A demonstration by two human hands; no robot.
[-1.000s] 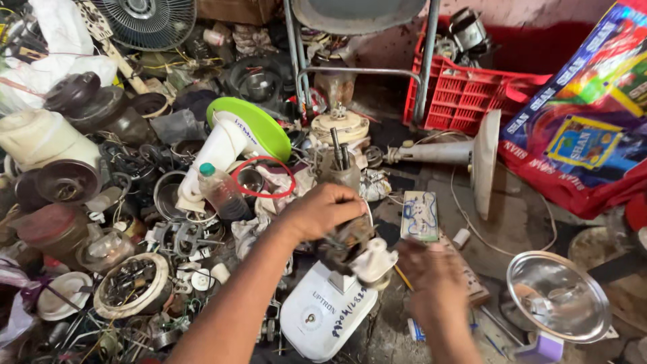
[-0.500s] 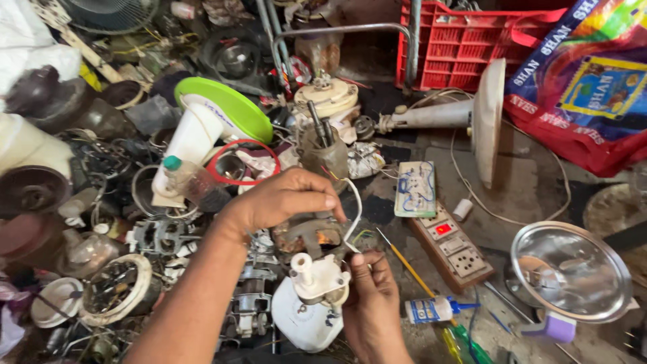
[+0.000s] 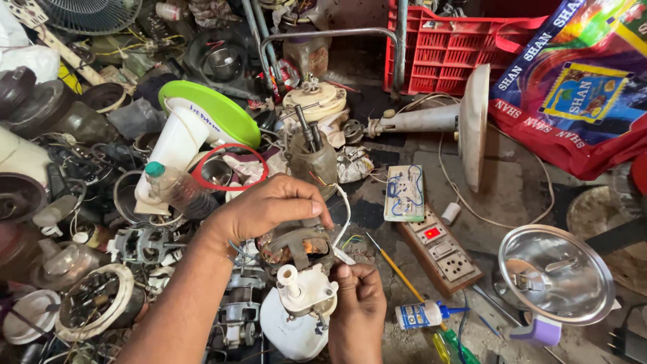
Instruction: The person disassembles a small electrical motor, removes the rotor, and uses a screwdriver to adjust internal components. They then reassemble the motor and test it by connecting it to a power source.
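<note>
Fingers: my left hand (image 3: 269, 205) is clenched over the fan motor (image 3: 296, 244); my right hand (image 3: 357, 307) pinches at the motor's lower edge.
Motor: sits on the white fan housing (image 3: 300, 313), low and central among the scrap.
Nearby: yellow-handled screwdriver (image 3: 394, 269), socket board (image 3: 441, 251), glue bottle (image 3: 424, 314).

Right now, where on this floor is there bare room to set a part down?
The clearest patch is the concrete between the fan base, the switch board and the shiny metal bowl. A smaller dark strip lies by the circuit board. Left of the motor under the left hand, parts are packed tight.
</note>
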